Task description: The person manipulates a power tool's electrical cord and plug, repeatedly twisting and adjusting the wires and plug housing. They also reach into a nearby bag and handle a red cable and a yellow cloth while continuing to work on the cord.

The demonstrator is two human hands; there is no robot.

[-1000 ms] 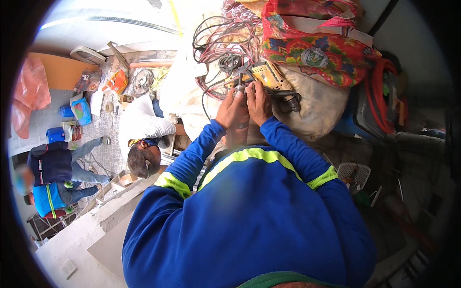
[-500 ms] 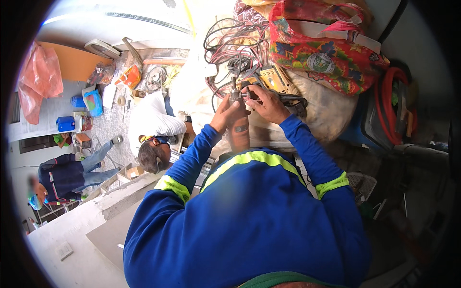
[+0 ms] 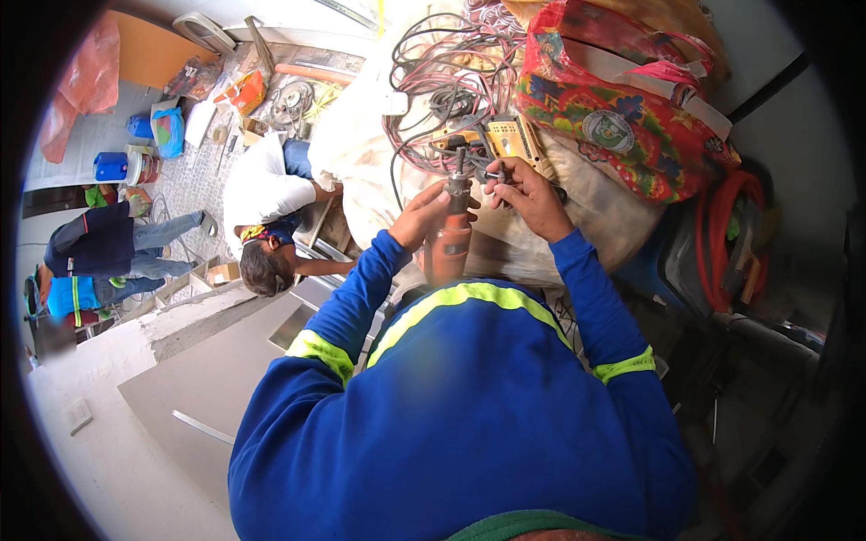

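Note:
An orange power tool stands upright in front of me, its grey metal neck and thin shaft pointing away. My left hand is closed around the neck, with the thumb along its side. Just right of the shaft, my right hand pinches a small dark metal part; its exact kind is too small to make out. The part is apart from the shaft. Beyond both hands lie a yellow power tool and a tangle of red and black cables.
Pale sheeting covers the surface ahead. At far right is a red flowered bag, with a coiled red hose below it. A co-worker in a white shirt bends at my left; other people stand farther left, beyond a low wall.
My right hand has drawn back to the right from the tool's shaft, with the small dark part in its fingers. The view has shifted slightly; the white-shirted co-worker has stretched out an arm.

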